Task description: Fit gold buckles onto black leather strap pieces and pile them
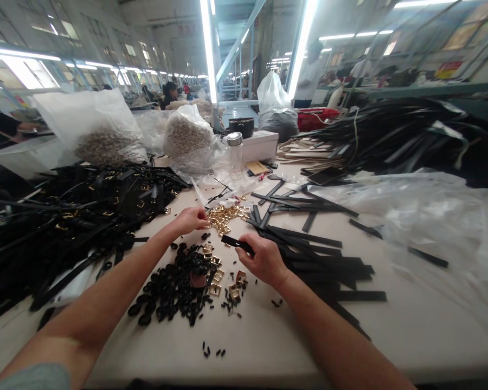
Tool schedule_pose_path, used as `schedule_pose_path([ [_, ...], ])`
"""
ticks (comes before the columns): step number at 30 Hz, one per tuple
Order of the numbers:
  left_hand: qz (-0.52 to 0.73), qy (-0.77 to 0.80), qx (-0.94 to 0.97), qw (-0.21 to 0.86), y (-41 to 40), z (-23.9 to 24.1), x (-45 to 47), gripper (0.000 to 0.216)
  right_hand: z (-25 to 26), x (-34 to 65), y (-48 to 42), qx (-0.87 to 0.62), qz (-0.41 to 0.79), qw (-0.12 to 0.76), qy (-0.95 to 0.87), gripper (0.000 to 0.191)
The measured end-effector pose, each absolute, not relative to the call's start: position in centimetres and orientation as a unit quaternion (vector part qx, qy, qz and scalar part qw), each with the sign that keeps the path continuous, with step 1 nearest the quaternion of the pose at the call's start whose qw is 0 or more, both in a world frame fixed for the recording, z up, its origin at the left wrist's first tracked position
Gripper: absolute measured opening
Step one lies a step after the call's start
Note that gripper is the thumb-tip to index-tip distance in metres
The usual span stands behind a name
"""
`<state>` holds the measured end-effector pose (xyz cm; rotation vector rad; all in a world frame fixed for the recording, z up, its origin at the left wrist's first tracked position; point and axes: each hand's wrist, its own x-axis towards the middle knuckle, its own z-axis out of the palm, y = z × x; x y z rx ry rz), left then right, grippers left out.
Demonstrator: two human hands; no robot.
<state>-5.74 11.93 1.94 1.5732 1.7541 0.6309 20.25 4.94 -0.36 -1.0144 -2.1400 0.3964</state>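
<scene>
My right hand (263, 259) is closed round a short black strap (232, 241), whose end sticks out to the left and shows a small pale slot. To its left, my left hand (192, 219) has its fingers drawn together at the edge of a pile of gold buckles (226, 216). Whatever those fingers pinch, if anything, is too small to make out. Below both hands lies a heap of small black round pieces (179, 281), with more gold square buckles (216, 276) along its right side. Several tiny black bits (213, 351) are scattered near the table's front.
Finished-looking black straps with buckles (117, 200) heap up on the left. Loose black strips (329, 265) lie right, beside clear plastic sheeting (439, 216). Behind stand a glass bottle (235, 157), a white box (260, 145) and filled plastic bags (189, 135). People are farther back.
</scene>
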Motion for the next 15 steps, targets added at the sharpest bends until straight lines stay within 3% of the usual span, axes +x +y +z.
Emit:
schedule_pose_path([
  [4,0.333,0.632,0.570,0.405,7.6,2.7,-4.2,0.030,-0.3,19.9,4.8,-0.405,0.205,0.366,-0.812,0.006],
  [9,0.527,0.543,0.361,0.545,2.7,1.8,-2.2,0.043,-0.5,19.6,4.7,-0.405,0.264,0.385,-0.786,0.005],
  [15,0.509,0.594,0.398,0.478,1.7,1.3,-0.5,0.043,-1.0,19.4,4.8,-0.411,0.278,0.402,-0.770,0.005],
])
